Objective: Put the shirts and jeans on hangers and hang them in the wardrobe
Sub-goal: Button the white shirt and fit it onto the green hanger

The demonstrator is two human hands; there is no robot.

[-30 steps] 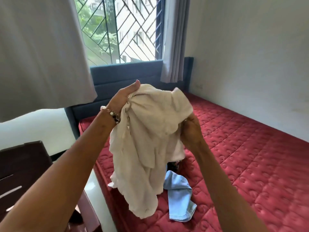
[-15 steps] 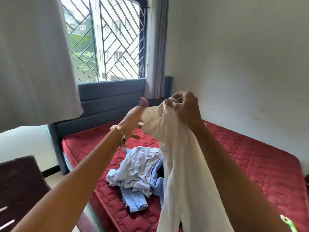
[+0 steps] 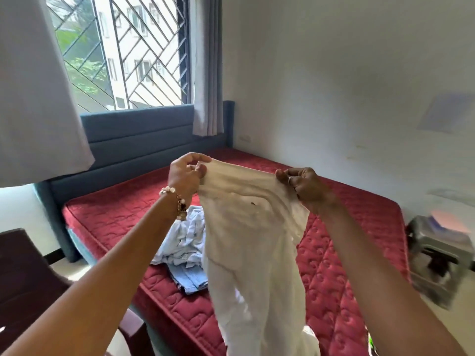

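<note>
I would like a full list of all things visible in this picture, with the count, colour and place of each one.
white garment: 1, cream white, held up over the bed, hanging down
pile of clothes: 1, pale blue and white, on the mattress behind the white garment
mattress: 1, red quilted, centre
headboard: 1, dark blue, under the window
window grille: 1, dark bars, top left
curtains: 2, grey, one on each side of the window
wooden furniture: 1, dark brown, bottom left
metal stool: 1, grey, right of the bed, blurred
bracelet: 1, beaded, on the left wrist
left hand: pinches the garment's top edge
right hand: pinches the other end of the edge
</note>
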